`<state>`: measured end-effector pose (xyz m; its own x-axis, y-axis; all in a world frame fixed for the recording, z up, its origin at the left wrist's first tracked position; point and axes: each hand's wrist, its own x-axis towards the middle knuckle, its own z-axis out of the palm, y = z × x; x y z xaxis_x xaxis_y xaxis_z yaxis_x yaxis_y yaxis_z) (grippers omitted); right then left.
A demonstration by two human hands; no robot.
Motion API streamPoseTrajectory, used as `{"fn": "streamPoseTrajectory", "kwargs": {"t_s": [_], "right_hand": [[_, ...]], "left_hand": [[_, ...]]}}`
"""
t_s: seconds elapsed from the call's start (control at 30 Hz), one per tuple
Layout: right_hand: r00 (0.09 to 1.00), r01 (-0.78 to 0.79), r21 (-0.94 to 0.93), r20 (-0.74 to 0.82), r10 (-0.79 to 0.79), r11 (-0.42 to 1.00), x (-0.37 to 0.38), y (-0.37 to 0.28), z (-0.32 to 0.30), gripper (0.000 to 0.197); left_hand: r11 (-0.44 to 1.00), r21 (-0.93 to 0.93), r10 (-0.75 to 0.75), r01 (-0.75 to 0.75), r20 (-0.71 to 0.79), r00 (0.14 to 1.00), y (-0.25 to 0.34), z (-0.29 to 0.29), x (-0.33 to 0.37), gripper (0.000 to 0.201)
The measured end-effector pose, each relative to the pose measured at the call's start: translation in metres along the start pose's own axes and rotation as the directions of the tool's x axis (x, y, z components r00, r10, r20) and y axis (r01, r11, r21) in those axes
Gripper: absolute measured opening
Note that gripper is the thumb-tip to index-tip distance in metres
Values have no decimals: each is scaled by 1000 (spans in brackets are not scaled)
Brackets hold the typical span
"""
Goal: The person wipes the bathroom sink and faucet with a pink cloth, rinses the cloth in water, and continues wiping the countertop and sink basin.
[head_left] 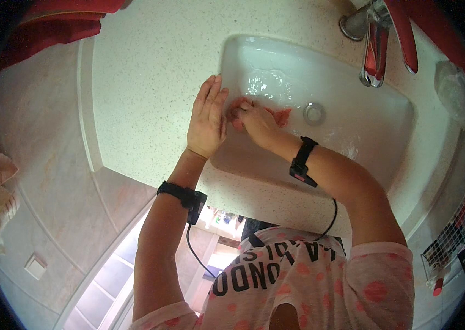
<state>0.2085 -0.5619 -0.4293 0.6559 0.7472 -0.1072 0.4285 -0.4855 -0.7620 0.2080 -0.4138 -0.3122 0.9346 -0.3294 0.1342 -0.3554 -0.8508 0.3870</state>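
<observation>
Inside the white sink [353,165], a wet reddish-pink cloth [282,116] lies against the left wall. My right hand [257,124] is closed on it, fingers bunched into the fabric, and part of the cloth sticks out to the right of the wrist side. My left hand [206,122] rests at the sink's left rim with its fingers stretched out, holding nothing. Shallow water glints over the basin floor around the cloth. The round metal drain [314,113] sits just right of the cloth.
A chrome faucet [375,49] stands at the basin's far right corner. The speckled pale countertop [144,99] surrounds the sink. Red fabric [67,25] hangs at the far left, and a clear plastic bag [454,91] is at the right. A wire rack [452,234] is lower right.
</observation>
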Motion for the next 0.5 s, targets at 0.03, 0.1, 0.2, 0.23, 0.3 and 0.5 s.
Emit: {"fn": "streamPoseTrajectory", "kwargs": {"t_s": [0.03, 0.1, 0.2, 0.23, 0.3, 0.5], "right_hand": [[995, -48, 51, -90, 52, 998, 3, -5, 0, 22], [977, -95, 105, -179, 113, 990, 5, -10, 5, 22], [971, -167, 62, -160, 175, 984, 5, -11, 16, 21], [982, -163, 4, -94, 162, 987, 4, -16, 14, 20], [988, -156, -58, -29, 154, 986, 1, -26, 13, 20], [993, -81, 30, 87, 78, 996, -11, -35, 27, 25]], "left_hand": [[1000, 2, 12, -12, -13, 1000, -1, -1, -1, 50], [1000, 2, 29, -29, -25, 999, -1, -1, -1, 50], [999, 10, 36, -35, -33, 999, 1, 1, 2, 57], [1000, 12, 24, -23, -33, 999, -1, 1, -1, 57], [1000, 13, 15, -14, -36, 999, -1, 0, -3, 58], [1000, 2, 6, -6, -33, 999, 2, 0, -1, 57]]}}
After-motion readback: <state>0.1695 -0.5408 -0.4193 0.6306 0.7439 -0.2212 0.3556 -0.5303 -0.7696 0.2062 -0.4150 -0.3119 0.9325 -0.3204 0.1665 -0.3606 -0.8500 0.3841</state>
